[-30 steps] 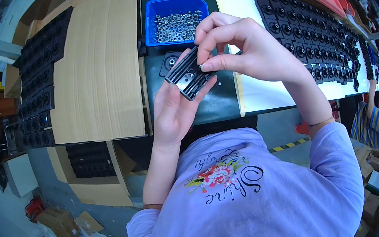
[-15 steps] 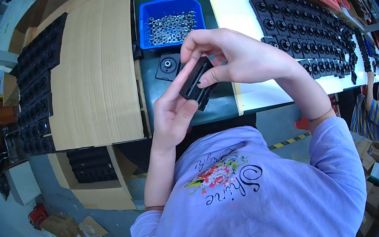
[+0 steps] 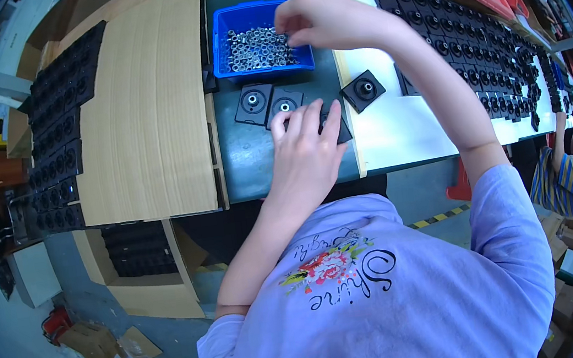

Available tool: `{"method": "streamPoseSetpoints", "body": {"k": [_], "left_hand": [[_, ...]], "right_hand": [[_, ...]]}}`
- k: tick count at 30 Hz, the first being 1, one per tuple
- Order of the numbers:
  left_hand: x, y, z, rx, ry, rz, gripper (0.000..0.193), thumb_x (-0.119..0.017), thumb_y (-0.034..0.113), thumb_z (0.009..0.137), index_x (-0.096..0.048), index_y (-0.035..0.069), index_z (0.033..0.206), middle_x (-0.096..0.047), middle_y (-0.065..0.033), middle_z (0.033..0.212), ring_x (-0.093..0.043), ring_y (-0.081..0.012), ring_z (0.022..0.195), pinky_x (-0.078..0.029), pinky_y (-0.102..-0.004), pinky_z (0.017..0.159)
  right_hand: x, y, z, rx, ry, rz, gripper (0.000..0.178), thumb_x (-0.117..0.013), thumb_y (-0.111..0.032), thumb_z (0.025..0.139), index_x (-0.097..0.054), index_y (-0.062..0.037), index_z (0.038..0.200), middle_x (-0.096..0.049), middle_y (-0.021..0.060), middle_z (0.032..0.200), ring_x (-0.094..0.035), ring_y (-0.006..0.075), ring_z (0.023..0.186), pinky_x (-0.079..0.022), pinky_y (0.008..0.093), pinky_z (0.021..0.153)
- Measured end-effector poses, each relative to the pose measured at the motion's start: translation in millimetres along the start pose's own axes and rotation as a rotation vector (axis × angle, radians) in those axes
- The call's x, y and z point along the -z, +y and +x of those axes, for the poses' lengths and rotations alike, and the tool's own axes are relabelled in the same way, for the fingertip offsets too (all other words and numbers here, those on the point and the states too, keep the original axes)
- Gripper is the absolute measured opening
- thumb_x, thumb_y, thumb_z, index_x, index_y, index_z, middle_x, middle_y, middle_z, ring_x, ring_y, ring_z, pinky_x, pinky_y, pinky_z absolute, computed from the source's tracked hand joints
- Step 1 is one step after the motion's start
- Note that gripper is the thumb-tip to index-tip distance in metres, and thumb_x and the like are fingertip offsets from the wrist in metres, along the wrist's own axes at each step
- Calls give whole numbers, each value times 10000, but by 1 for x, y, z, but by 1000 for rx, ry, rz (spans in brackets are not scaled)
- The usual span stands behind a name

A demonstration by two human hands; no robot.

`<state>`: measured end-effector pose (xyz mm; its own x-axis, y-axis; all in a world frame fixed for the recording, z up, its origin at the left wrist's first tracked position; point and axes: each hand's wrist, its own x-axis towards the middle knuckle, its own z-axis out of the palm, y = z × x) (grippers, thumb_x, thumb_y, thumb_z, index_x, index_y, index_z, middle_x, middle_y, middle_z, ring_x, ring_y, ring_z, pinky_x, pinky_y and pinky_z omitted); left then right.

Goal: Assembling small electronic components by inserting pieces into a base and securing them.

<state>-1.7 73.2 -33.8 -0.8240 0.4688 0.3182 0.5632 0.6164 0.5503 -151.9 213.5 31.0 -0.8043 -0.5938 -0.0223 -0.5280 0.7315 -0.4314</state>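
My left hand (image 3: 302, 141) lies over black square plates on the green table top, its fingers spread and touching them. One plate (image 3: 285, 105) with a round raised centre and a metal nut-like piece shows beside its index finger. Part of another plate (image 3: 345, 131) shows under the fingers on the right; the rest is hidden. A further black plate (image 3: 253, 103) sits to the left. My right hand (image 3: 331, 19) is over the right side of a blue bin (image 3: 266, 73) of loose metal nuts (image 3: 256, 50), thumb and fingers apart, with nothing visible between them.
A single black plate (image 3: 364, 91) rests on the white sheet (image 3: 388, 134) at right. Rows of similar plates (image 3: 454, 29) stand beyond it, and more (image 3: 63, 106) lie left of a cardboard sheet (image 3: 142, 111). A person in a striped shirt (image 3: 565, 177) works at far right.
The black pieces held between both hands are now down on the table and the white sheet. My right hand has moved up to the blue bin; my left has lowered onto the plates.
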Motion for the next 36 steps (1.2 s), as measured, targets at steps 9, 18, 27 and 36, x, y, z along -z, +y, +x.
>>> {"method": "streamPoseSetpoints", "body": {"k": [9, 18, 27, 36], "left_hand": [[-21, 11, 26, -36, 102, 142, 613, -754, 138, 690, -507, -60, 1215, -449, -234, 1298, -419, -339, 1244, -307, -459, 1029], [-52, 16, 51, -11, -28, 163, 595, -755, 173, 693, -527, -48, 1196, -529, -199, 1201, -469, -305, 1169, -331, -419, 975], [0, 25, 19, 113, 108, -477, 442, -677, 44, 785, -535, -45, 1194, -601, -155, 1109, -582, -253, 1022, -458, -354, 868], [18, -13, -10, 372, 206, -1901, 449, -429, 157, 1001, -302, -9, 1398, -498, -174, 1304, -534, -301, 1189, -452, -401, 988]], "right_hand": [[-33, 8, 32, 72, -67, -304, 157, -667, 34, 691, -696, -12, 839, -653, 142, 866, -647, 310, 850, -525, 377, 762], [-36, 2, 29, 96, 17, -469, 93, -611, 49, 703, -653, 1, 771, -645, 148, 856, -649, 319, 839, -532, 394, 736], [-21, -5, 30, 40, -40, -427, 107, -615, 15, 720, -638, 5, 824, -650, 167, 780, -644, 339, 808, -524, 393, 734], [11, -9, -32, 130, 139, 398, 140, -664, -132, 838, -633, -3, 884, -614, 39, 961, -573, 107, 863, -487, 260, 764]]}}
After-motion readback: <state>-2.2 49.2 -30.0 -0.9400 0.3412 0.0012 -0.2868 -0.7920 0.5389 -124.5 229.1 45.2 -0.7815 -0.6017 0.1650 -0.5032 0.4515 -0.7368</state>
